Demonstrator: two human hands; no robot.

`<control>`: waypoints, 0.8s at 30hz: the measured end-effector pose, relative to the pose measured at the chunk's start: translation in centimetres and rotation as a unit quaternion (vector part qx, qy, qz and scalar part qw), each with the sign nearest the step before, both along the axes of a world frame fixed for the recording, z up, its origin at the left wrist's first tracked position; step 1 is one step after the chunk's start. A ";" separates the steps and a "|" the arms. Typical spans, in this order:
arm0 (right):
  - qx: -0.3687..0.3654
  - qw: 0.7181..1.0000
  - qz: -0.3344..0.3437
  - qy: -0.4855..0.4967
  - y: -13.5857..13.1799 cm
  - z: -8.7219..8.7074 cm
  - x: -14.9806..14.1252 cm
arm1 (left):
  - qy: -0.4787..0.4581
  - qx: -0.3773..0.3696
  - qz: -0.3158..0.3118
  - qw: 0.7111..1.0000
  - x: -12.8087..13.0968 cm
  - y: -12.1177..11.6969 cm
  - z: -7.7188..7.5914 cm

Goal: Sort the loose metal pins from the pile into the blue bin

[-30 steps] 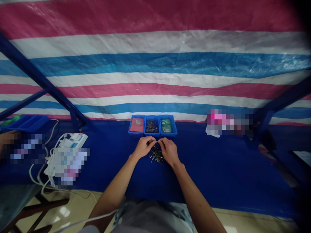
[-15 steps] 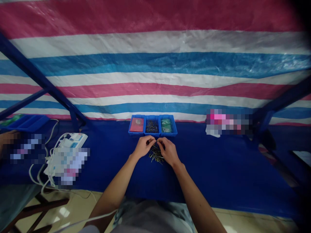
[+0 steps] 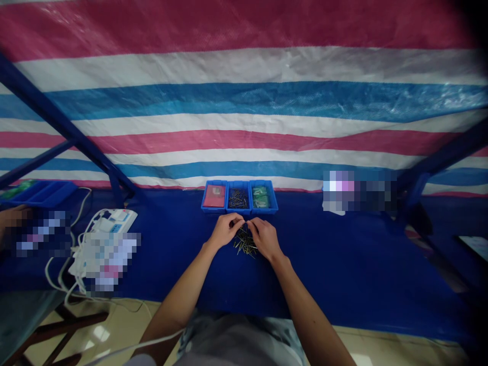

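My left hand [image 3: 225, 231] is pinched, thumb against fingertips, just above a loose pile of thin brass-coloured screws or nails [image 3: 244, 245] on the blue table. Opposite it, my right hand [image 3: 265, 236] makes a pinch too, its fingertips almost meeting the left ones over the far end of the pile. Whatever sits between the fingertips is too small to make out. Behind the hands stand three joined blue bins: the left bin [image 3: 203, 205] holds a red flat piece [image 3: 214, 198], the middle bin dark screws or nails [image 3: 238, 198], the right bin small clear-green packets [image 3: 261, 197].
On the left lie a white power strip [image 3: 124, 219] and tangled white cables [image 3: 79, 264]. Farther left, another person's hand [image 3: 13, 219] is near a blue divided tray [image 3: 49, 194]. Blue frame bars [image 3: 86, 145] rise at both sides before a striped sheet [image 3: 244, 142].
The fingertips of my two hands have parted slightly; a thin metal piece seen between them earlier no longer shows clearly. Pile and bins stay put.
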State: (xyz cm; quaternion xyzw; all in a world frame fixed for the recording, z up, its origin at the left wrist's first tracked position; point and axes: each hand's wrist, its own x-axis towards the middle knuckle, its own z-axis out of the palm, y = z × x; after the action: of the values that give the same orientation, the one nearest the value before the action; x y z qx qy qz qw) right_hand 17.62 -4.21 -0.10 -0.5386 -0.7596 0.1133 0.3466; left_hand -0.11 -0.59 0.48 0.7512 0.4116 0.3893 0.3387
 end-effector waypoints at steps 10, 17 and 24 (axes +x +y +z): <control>0.015 0.999 0.010 0.032 0.1 -0.1 0.0 | 0.002 -0.001 0.005 1.000 0.0 -0.1 0.0; 0.010 1.000 0.007 0.009 0.0 0.1 0.0 | -0.001 -0.005 0.006 1.000 0.1 -0.1 0.0; 0.004 1.000 0.005 -0.025 0.1 -0.2 -0.1 | 0.003 0.005 0.009 1.000 0.1 0.0 -0.3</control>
State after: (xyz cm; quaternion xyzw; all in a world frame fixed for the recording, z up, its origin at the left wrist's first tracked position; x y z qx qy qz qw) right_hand 17.51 -4.10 -0.27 -0.5366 -0.7708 0.0988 0.3290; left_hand -0.03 -0.60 0.17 0.7503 0.4178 0.3921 0.3299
